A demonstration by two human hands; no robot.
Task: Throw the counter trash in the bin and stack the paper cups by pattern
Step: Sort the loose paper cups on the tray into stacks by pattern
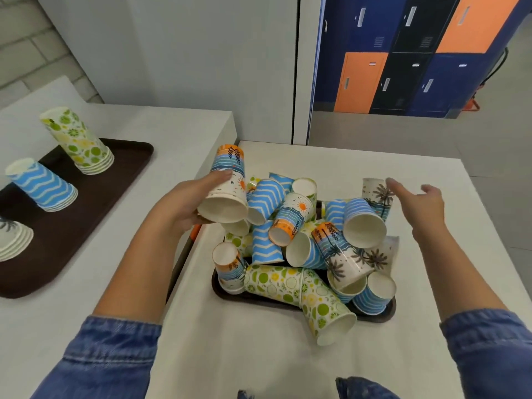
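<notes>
left grip (190, 203): holding sunset cups (229, 182) (nested) | right grip (423, 203): wide, over pile (302, 249)

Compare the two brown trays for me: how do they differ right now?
The left tray holds sorted cups standing upside down in neat stacks: lime, blue zigzag and a palm stack at the frame edge. The right tray holds a loose heap of mixed patterns, most lying on their sides, one lime cup jutting over the rim. The left tray shows much bare surface; the right is almost buried. Both are dark brown and sit on white counters.
</notes>
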